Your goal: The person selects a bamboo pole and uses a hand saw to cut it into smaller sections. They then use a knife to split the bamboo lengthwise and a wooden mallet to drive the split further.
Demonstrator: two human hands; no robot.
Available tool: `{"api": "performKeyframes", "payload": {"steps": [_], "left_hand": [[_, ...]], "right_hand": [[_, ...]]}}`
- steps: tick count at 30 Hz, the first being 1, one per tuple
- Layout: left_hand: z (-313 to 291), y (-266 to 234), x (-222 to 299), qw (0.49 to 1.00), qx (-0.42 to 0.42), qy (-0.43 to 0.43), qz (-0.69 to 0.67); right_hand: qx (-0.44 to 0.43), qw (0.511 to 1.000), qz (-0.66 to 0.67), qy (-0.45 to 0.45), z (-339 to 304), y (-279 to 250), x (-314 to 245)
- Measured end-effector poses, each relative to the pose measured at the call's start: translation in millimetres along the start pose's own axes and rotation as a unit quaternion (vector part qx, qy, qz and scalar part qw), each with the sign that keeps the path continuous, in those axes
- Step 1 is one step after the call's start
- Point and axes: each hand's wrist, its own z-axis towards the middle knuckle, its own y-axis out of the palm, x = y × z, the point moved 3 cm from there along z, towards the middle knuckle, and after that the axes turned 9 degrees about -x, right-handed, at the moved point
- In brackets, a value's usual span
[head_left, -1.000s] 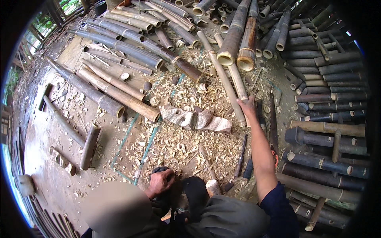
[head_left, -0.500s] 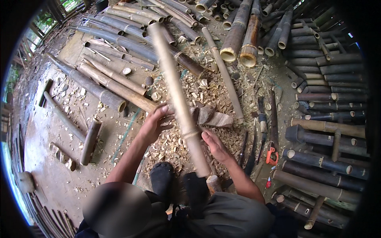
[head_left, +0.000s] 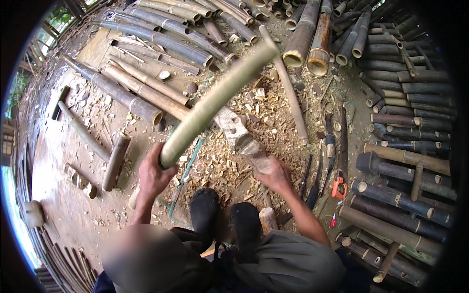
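A pale bamboo pole (head_left: pixel 215 107), blurred along its length, slants up from the lower left to the upper right above the floor. My left hand (head_left: pixel 152 172) is closed around its near end, with some fingers hidden behind it. My right hand (head_left: pixel 275 176) has its fingers wrapped on the near end of a rough wooden block (head_left: pixel 233 128), which has notches and holes cut into it. The block lies among bamboo chips, and its far end reaches close to the raised pole.
A mallet-like wooden tool (head_left: pixel 116 161) lies left. A saw with an orange handle (head_left: pixel 339 187) and several long blades lie right. Bamboo poles (head_left: pixel 132 100) spread across the far floor, and stacked bamboo (head_left: pixel 391 196) lines the right. My feet (head_left: pixel 204 210) stand close by.
The bamboo pole has swung from leaning left to leaning right. My left hand has come nearer and closed on its near end. My right hand has moved onto the wooden block.
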Motion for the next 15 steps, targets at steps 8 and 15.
{"api": "performKeyframes", "payload": {"steps": [8,15], "left_hand": [[-47,50,-104,0.971,-0.038,0.024,0.234],[-45,63,-94,0.972,-0.033,0.044,0.229]], "right_hand": [[0.126,0.990,0.042,0.041,-103,17,-42],[-0.137,0.961,0.003,0.238,-268,114,66]]}}
